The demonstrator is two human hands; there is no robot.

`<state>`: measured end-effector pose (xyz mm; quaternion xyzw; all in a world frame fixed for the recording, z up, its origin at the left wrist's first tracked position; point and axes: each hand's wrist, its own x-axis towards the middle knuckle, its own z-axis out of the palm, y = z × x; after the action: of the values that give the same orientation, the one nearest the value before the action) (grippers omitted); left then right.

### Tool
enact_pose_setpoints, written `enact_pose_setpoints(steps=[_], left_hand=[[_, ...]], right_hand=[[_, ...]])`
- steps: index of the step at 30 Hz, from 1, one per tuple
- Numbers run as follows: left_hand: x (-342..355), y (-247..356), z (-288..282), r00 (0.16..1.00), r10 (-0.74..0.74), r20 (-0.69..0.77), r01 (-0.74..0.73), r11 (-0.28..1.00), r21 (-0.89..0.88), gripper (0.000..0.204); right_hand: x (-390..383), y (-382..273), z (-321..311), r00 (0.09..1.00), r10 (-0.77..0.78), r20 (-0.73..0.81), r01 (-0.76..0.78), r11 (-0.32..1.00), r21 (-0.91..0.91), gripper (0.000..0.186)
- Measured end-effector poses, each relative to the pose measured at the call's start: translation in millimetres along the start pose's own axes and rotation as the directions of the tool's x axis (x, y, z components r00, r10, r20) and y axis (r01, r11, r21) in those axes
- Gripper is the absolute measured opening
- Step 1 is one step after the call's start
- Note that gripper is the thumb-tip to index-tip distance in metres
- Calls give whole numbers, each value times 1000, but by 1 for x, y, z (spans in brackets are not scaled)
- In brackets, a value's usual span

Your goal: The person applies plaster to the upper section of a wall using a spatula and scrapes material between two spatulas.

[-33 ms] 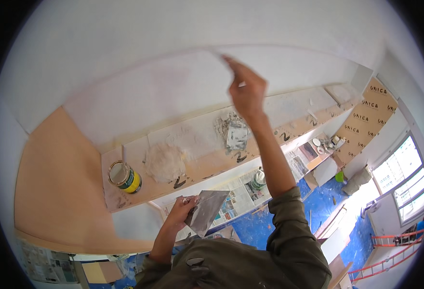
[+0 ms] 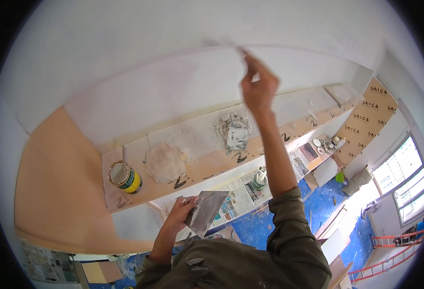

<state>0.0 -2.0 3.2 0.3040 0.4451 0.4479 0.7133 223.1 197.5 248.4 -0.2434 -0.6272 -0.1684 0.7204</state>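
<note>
My right hand point(image 2: 261, 89) is raised to the line where the upright white wall point(image 2: 207, 77) meets the white surface above. Its fingers are closed on a putty knife point(image 2: 229, 42), whose thin blade is smeared by motion near that line. Lower down, my left hand point(image 2: 178, 215) grips the edge of a flat grey metal plate point(image 2: 208, 209), tilted, with pale smears on it. Between the two hands runs a long wooden shelf point(image 2: 202, 168). A pile of grey crumbs point(image 2: 226, 120) lies on it beside a small smeared rectangular piece point(image 2: 237, 138).
On the shelf's left end stands an open yellow and green can point(image 2: 134, 183) beside a pale crumpled lump point(image 2: 165, 163). Another can point(image 2: 259, 180) stands on newspaper point(image 2: 236, 200) below. Blue sheeting point(image 2: 255, 226) covers the floor. An orange ladder point(image 2: 385, 262) is at lower right, near a window point(image 2: 404, 178).
My right hand and the putty knife have shifted a little to the right along the line at the top of the wall. My left hand and the metal plate stay put.
</note>
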Motion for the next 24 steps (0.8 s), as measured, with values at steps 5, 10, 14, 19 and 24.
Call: enact_pose_setpoints(steps=[5,10,14,19,24], left_hand=[[-22,-1,-5,998,-8,-58,9,1000,18,20],[-14,-7,-16,998,10,-59,-10,1000,-3,20],[-7,-5,-5,998,41,-37,-41,999,-5,19],[-6,1,-10,998,46,-34,-45,999,17,18],[-9,0,-18,998,37,-57,-36,999,27,19]], right_hand=[[51,46,-31,988,-25,-155,-24,952,-305,17],[47,55,0,996,-38,-76,10,939,-344,33],[-7,12,39,990,-112,-89,84,959,-269,38],[6,-10,14,987,89,-134,-96,994,-43,25],[90,72,-36,947,-19,-322,-98,935,-341,21]])
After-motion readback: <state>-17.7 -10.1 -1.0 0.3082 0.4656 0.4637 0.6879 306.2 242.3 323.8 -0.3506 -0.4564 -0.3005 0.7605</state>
